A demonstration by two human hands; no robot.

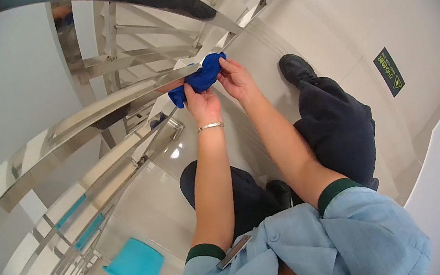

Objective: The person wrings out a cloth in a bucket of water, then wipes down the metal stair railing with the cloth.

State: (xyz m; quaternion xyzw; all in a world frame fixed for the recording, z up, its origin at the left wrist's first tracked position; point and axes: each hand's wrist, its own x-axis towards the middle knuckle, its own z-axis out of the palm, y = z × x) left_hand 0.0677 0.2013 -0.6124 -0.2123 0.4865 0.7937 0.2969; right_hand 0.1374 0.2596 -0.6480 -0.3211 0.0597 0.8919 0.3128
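A blue cloth (208, 75) was held in both hands at the far right end of a polished metal rail (30, 165), in the far middle of the scene. The cloth lay bunched in a twisted strip against the rail end; whether it fully enclosed the metal could not be determined.

The near left part of the cloth was grasped by the left hand (204, 106), with the thumb raised along the near side; the remaining fingers were partly hidden. By this grip, the cloth was presumably kept pressed to the rail. The far right end was pinched between the thumb and fingers of the right hand (237, 79), probably so that the strip was kept taut and control was retained at both ends. Both forearms were extended forward, apparently because the rail end lay at some reach from the torso.

The black shoe (296, 69) at right was placed well ahead of the other shoe (280, 193), an arrangement by which a low, stable posture was likely provided. A metal bracelet (210, 126) was seated at the left wrist, apart from the cloth. A turquoise seat (137, 267) stood at near left, and a floor sign (388, 72) lay flat at far right, both well clear of the hands.
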